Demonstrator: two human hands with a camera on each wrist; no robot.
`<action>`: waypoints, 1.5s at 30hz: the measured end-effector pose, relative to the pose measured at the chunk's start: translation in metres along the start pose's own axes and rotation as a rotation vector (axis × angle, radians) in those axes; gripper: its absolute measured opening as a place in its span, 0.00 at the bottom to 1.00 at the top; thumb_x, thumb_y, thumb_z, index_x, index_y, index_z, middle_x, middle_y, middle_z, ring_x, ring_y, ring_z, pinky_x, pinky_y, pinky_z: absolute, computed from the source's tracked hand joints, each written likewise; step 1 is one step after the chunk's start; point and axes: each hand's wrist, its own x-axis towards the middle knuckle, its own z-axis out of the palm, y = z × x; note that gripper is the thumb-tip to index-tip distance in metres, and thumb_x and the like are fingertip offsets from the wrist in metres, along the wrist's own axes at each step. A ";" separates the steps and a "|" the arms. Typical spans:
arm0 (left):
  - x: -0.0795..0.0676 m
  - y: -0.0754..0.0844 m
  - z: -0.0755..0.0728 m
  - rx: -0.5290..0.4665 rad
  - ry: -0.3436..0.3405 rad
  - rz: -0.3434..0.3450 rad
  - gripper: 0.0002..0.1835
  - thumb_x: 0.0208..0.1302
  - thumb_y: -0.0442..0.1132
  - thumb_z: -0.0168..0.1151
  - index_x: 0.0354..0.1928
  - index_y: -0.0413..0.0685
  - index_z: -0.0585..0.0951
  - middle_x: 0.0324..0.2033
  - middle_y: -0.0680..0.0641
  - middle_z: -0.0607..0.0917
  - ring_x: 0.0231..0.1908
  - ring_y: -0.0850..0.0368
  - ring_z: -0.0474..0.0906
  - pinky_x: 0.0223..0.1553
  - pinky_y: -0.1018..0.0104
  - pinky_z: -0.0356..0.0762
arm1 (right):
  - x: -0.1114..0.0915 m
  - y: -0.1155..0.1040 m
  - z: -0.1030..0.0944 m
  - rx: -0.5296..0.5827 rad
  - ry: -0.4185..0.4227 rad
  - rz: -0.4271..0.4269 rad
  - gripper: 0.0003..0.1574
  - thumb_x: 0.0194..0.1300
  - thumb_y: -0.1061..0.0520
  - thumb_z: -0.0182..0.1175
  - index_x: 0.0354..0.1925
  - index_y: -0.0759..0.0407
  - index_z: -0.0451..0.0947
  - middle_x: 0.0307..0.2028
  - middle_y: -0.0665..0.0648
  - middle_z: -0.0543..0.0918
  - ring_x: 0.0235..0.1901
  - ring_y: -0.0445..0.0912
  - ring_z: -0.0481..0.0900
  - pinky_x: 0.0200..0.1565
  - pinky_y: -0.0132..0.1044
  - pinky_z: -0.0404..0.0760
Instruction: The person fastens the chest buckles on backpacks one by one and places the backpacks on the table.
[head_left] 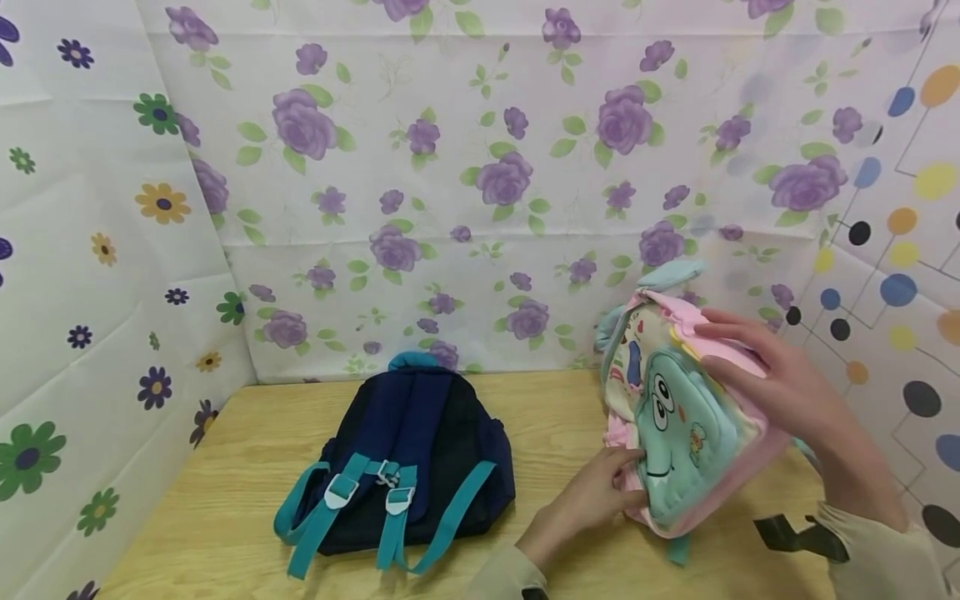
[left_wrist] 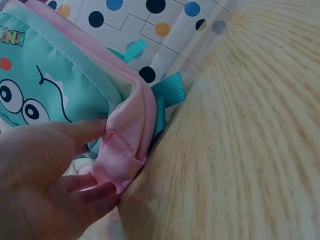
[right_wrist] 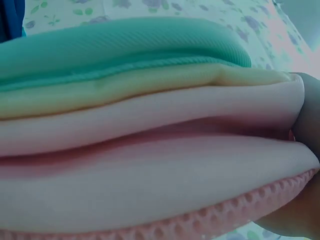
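A pink and teal child's backpack (head_left: 678, 425) with a cartoon face on its front pocket stands tilted at the right of the table. My left hand (head_left: 592, 492) pinches its lower left corner; in the left wrist view the thumb lies on the front and the fingers curl beneath the pink fabric (left_wrist: 125, 145). At the upper right side, my right hand (head_left: 780, 383) grips the bag, fingers over its pink edge. The right wrist view is filled by the bag's side (right_wrist: 150, 175), and the right hand (right_wrist: 305, 115) shows only at the frame's edge.
A navy backpack (head_left: 420, 458) with teal straps lies on the wooden table (head_left: 225, 500), left of the pink one. Flowered sheeting (head_left: 450, 167) rises behind the table, and a dotted sheet (head_left: 900, 292) stands close on the right.
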 end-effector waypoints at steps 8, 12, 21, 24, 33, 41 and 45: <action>0.000 -0.001 -0.001 -0.004 0.008 0.046 0.34 0.61 0.48 0.69 0.69 0.54 0.73 0.62 0.52 0.78 0.52 0.67 0.74 0.53 0.74 0.73 | 0.009 -0.019 0.010 -0.003 -0.036 -0.028 0.29 0.68 0.50 0.64 0.66 0.50 0.74 0.74 0.54 0.63 0.72 0.65 0.56 0.61 0.72 0.58; -0.001 -0.004 -0.003 -0.033 0.001 0.081 0.32 0.62 0.46 0.68 0.69 0.54 0.72 0.62 0.52 0.78 0.55 0.66 0.73 0.56 0.73 0.72 | 0.010 -0.028 0.016 -0.020 -0.040 -0.029 0.30 0.68 0.48 0.64 0.65 0.53 0.74 0.74 0.57 0.63 0.73 0.67 0.55 0.61 0.75 0.56; -0.012 -0.005 -0.018 -0.050 0.001 0.039 0.26 0.64 0.46 0.66 0.64 0.53 0.76 0.63 0.53 0.77 0.65 0.61 0.70 0.66 0.63 0.69 | 0.018 -0.042 0.035 -0.043 -0.021 -0.063 0.29 0.68 0.45 0.63 0.63 0.55 0.76 0.73 0.58 0.65 0.73 0.65 0.57 0.63 0.73 0.57; -0.020 -0.002 -0.029 -0.064 0.048 -0.024 0.25 0.66 0.47 0.65 0.63 0.49 0.77 0.64 0.49 0.76 0.65 0.56 0.71 0.65 0.61 0.71 | 0.019 -0.045 0.040 -0.035 -0.007 -0.065 0.27 0.68 0.46 0.63 0.61 0.55 0.78 0.72 0.57 0.67 0.72 0.63 0.59 0.63 0.71 0.59; -0.042 0.032 -0.085 -0.204 0.215 0.002 0.21 0.70 0.50 0.59 0.63 0.62 0.75 0.62 0.56 0.76 0.59 0.55 0.74 0.57 0.59 0.76 | 0.021 -0.052 0.048 0.051 -0.016 -0.017 0.30 0.69 0.44 0.62 0.65 0.50 0.74 0.73 0.55 0.65 0.74 0.61 0.57 0.65 0.70 0.58; -0.052 0.059 -0.125 -0.333 0.337 0.123 0.19 0.72 0.48 0.59 0.62 0.63 0.76 0.61 0.53 0.78 0.56 0.53 0.79 0.53 0.61 0.78 | 0.019 -0.055 0.060 0.152 -0.028 -0.017 0.29 0.70 0.46 0.61 0.66 0.49 0.72 0.73 0.52 0.65 0.74 0.56 0.56 0.67 0.66 0.59; -0.051 0.060 -0.136 -0.328 0.344 0.145 0.19 0.72 0.49 0.58 0.63 0.61 0.76 0.61 0.54 0.78 0.54 0.56 0.79 0.53 0.61 0.78 | 0.019 -0.058 0.067 0.163 -0.003 -0.061 0.26 0.71 0.49 0.61 0.64 0.51 0.74 0.71 0.52 0.67 0.73 0.54 0.59 0.67 0.61 0.61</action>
